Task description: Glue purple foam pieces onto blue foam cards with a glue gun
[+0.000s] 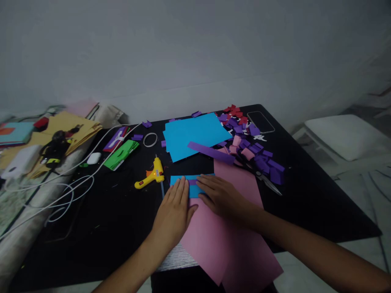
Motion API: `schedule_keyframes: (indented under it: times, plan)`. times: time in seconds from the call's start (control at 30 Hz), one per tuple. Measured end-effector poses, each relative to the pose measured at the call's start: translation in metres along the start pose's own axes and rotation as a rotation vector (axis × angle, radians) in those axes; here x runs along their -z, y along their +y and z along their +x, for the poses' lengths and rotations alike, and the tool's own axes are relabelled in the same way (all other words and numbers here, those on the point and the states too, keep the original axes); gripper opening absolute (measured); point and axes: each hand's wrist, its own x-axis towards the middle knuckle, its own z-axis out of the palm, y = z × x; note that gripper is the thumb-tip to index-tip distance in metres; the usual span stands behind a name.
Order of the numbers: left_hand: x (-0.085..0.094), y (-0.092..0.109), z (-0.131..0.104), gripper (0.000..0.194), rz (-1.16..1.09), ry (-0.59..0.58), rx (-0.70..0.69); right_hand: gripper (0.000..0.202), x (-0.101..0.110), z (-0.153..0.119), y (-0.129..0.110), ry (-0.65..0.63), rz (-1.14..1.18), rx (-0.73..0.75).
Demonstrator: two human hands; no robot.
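Note:
A small blue paper piece (193,191) with a purple strip (192,182) across it lies on the table, overlapping the top of the pink paper sheets (207,232). My left hand (175,207) rests flat on its left part, fingers stretched out. On its right part my right hand (221,193) presses down with extended fingers. Just left of my left hand lies a yellow hot glue gun (154,173). Beyond my hands are larger blue sheets (195,134), with a long purple paper strip (210,152) over their near edge. Scissors (267,181) lie to the right.
Purple, pink and red paper scraps (244,138) are heaped at the back right, near a phone-shaped clear outline (260,122). A tape ring (150,140), green folded paper (121,155) and white cables (71,189) lie left. A white stool (334,134) stands right of the table.

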Motion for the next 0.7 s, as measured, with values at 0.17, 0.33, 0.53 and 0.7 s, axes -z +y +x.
schedule_keyframes:
  times: [0.17, 0.33, 0.53, 0.7]
  plan:
    - [-0.005, -0.001, -0.003, 0.077, -0.044, -0.001, 0.023, 0.050, 0.001, -0.017, 0.000, -0.059, -0.041, -0.055]
    - [-0.006, -0.001, -0.001, 0.073, -0.039, 0.006, 0.063, 0.073, -0.004, -0.032, -0.006, -0.077, -0.022, -0.142]
    - [-0.011, -0.002, -0.005, 0.081, -0.093, 0.028, 0.080, 0.077, -0.007, -0.034, -0.002, -0.105, 0.017, -0.158]
    - [-0.010, -0.003, -0.005, 0.083, -0.101, -0.003, 0.079, 0.075, -0.005, -0.034, 0.002, -0.120, 0.006, -0.131]
